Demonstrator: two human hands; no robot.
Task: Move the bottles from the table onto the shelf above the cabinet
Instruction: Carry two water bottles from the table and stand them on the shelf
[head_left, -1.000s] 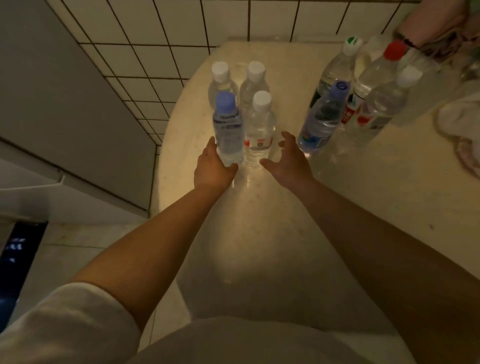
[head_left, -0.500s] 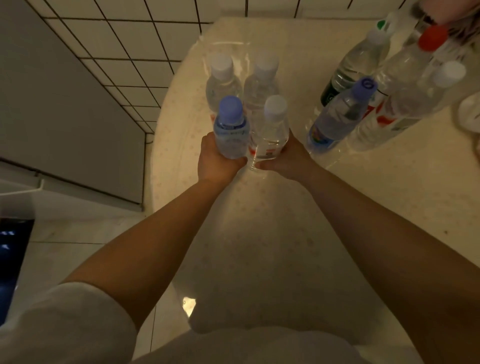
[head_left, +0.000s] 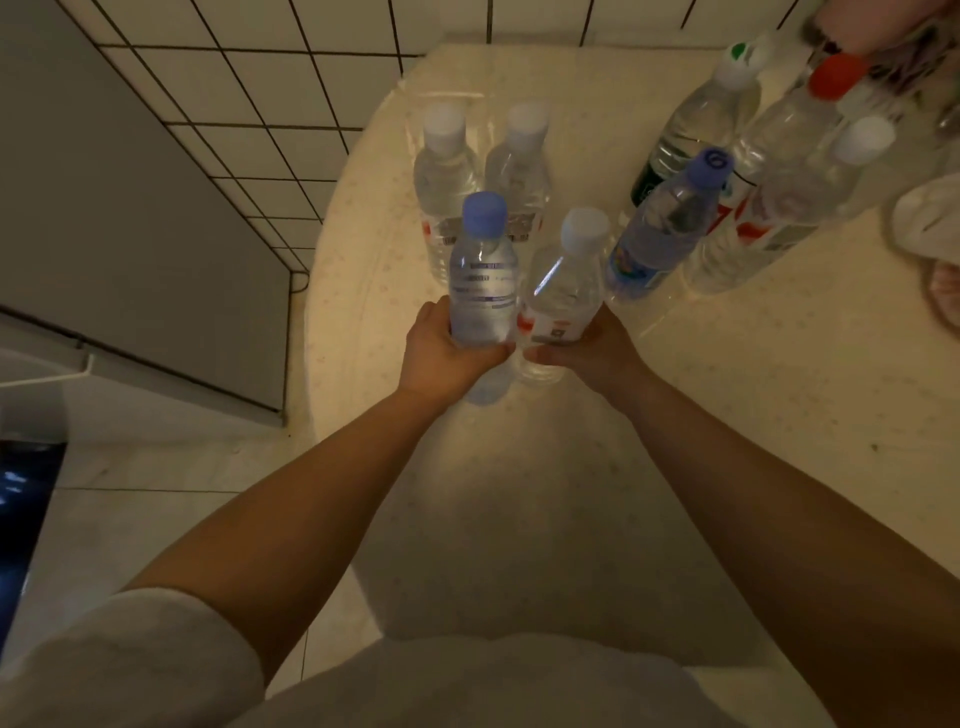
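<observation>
My left hand (head_left: 447, 353) grips the lower part of a small clear bottle with a blue cap (head_left: 482, 270). Right beside it, my right hand (head_left: 592, 353) grips a small clear bottle with a white cap and red label (head_left: 563, 291). Both bottles are upright and lifted a little above the round cream table (head_left: 519, 493). Behind them two more small white-capped bottles (head_left: 444, 171) (head_left: 519, 161) stand on the table. To the right stands a cluster of taller bottles: a blue-capped one (head_left: 660, 228), a green-labelled one (head_left: 696, 124), a red-capped one (head_left: 789, 130) and a white-capped one (head_left: 810, 192).
A grey cabinet side (head_left: 119, 208) and a white tiled wall (head_left: 270, 104) lie left of the table. Another person's hand (head_left: 872, 21) reaches in at the top right above the tall bottles. White cloth (head_left: 930, 218) lies at the table's right edge.
Both hands went from open beside the two front bottles to closed around them, and the two bottles have come up off the table toward me.
</observation>
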